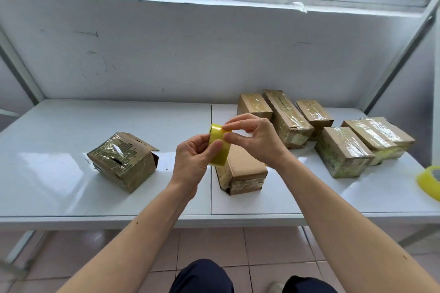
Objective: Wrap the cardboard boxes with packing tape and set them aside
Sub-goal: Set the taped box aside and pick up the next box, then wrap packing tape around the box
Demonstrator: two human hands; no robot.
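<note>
You hold the tape roll [218,147] at frame centre, above the worktop [95,126], and both hands are on it. Your left hand [194,158] grips the roll from below, fingers and thumb curled round its rim, apparently to steady it. Your right hand [256,138] pinches at the roll's upper edge with thumb and forefinger; in my judgement you are picking for the loose tape end, which I cannot make out. The roll is yellow, glossy and translucent.

Directly beneath your hands lies the brown box [242,171], its top face bare cardboard, its near end already bound in tape. It is probably the one in work, placed close for that reason.

At centre left sits a torn box [122,158], tilted, flap raised, partly taped, with a tear in its taped face. At right, a group of taped boxes [342,150] stands together, wrapped in shiny film and likely set aside as done. A second yellow roll [429,182] rests at the right frame edge.
</note>
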